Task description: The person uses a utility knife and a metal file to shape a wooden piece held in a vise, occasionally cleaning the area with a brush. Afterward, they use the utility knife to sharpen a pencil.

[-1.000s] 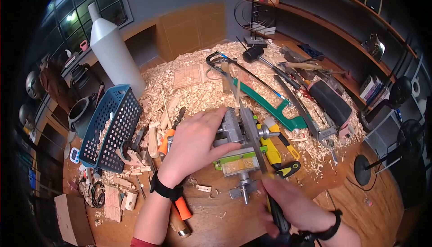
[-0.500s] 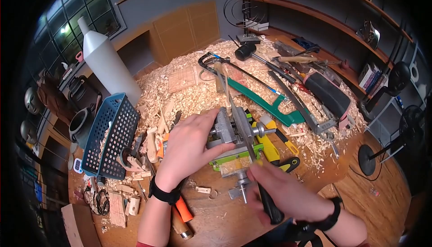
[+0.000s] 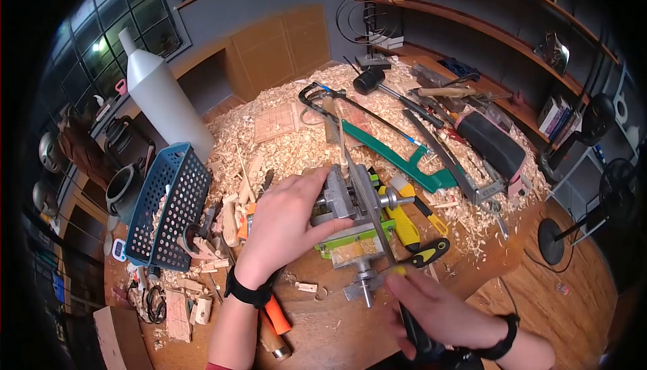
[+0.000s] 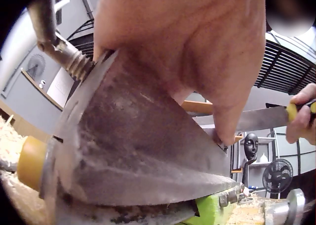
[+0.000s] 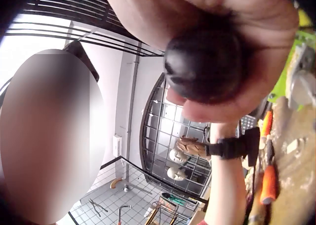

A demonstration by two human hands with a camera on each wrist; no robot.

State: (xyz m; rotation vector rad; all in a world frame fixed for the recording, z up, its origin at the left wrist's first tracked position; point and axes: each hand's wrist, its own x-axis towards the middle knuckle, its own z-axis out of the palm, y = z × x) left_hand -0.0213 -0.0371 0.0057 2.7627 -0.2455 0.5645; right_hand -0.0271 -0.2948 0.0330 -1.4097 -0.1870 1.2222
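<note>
The workbench is buried at its far side in wood shavings, with a blue perforated basket tipped at the left, a tall grey cone-shaped vessel behind it, and a green-framed saw lying among the curls.

Near the front edge sits a small metal vise on a lime-green base. The left hand lies over its left side, fingers wrapped across the top and thumb pressing along the near face; in the left wrist view the fingers bear straight down on the grey jaw plate, pinning it.

The right hand is closed in a full fist round the black and yellow handle of a long flat file. The right wrist view shows the dark butt of the handle bedded in the palm.

The file's long axis runs from the handle near the person, up and slightly left, over the vise top, with the tip pointing away toward the shavings. It lies flat and low across the jaws.

This looks to me like the middle of a filing stroke on whatever is clamped there; the piece itself I cannot make out. The next move, I judge, calls for a level push along that same line, the left hand holding the vise from shifting.
</note>
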